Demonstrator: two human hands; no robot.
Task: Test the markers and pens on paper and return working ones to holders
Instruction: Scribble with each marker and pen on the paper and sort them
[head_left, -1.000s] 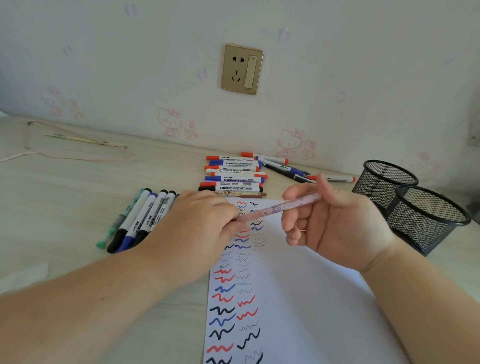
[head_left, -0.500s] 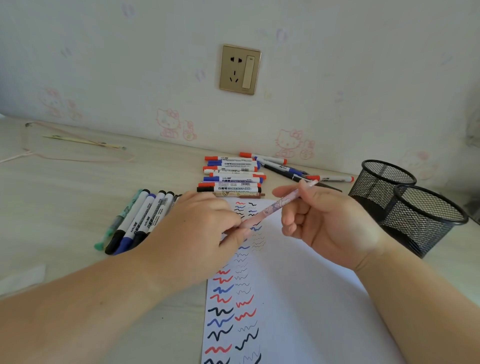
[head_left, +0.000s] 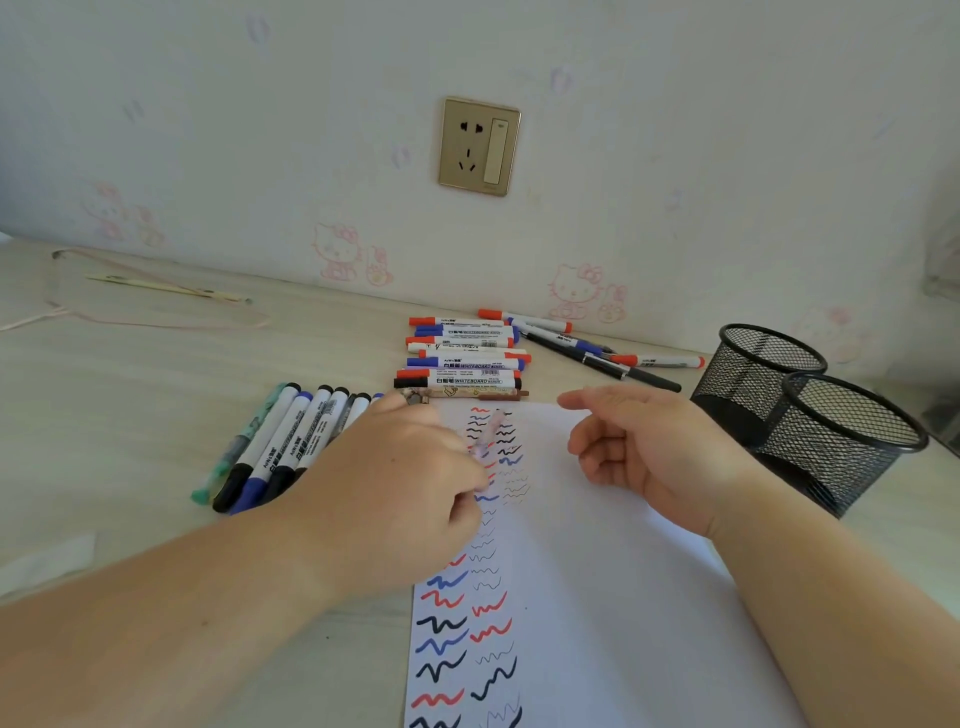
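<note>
Pens and markers are spread over the pale desk around a white sheet of paper. One pink patterned pen, blurred in the frame, is pinched at its lower end by the curled fingertips of the left hand; its upper end points away from the person, over the top of the sheet. The right hand is held just above the paper with nothing in it: the forefinger is stretched out to the left, the other fingers are loosely curled. A gap is seen between the two hands.

Two columns of short wavy test strokes in black, blue and red are drawn down the left part of the paper. A stack of whiteboard markers lies beyond the top edge of the sheet, and a brown patterned pen is laid just at that edge. Further markers and dark pens are scattered to the right of the stack. A row of markers is laid side by side left of the left hand, partly hidden by it. Two black mesh holders stand at the right, one just behind the other.
</note>
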